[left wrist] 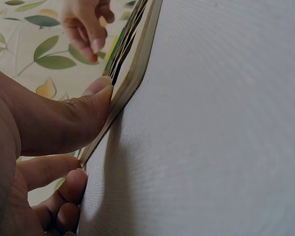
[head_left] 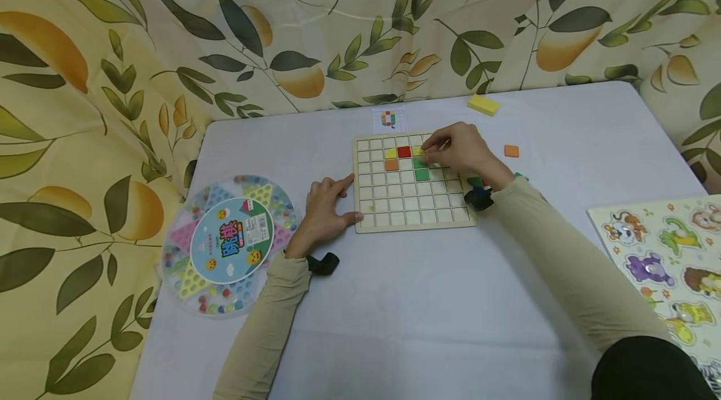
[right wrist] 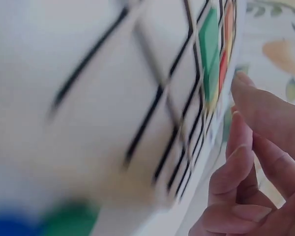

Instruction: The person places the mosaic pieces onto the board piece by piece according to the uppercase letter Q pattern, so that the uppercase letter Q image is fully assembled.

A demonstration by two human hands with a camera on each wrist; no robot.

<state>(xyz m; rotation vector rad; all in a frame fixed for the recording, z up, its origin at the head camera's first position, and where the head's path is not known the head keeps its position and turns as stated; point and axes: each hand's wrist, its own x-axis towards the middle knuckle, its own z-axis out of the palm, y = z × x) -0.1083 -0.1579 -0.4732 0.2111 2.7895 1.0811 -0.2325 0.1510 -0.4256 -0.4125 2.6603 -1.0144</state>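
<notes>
Gridded board [head_left: 400,196]: wood, matt, smooth-edged. Tiles [head_left: 403,152]: smooth, low sheen. Table cover [left wrist: 211,123]: cloth, matt, finely woven texture. Drape [head_left: 360,24]: printed cloth, lightly creased. Round game case [head_left: 231,240]: clear plastic, glossy. Small pattern card [head_left: 388,119]: paper-like, printed. Sleeves [head_left: 569,256]: cloth, matt, softly wrinkled.

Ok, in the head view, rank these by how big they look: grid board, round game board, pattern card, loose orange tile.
Largest to smallest:
1. Round game board
2. Grid board, partly covered by the right hand
3. Pattern card
4. Loose orange tile
</notes>
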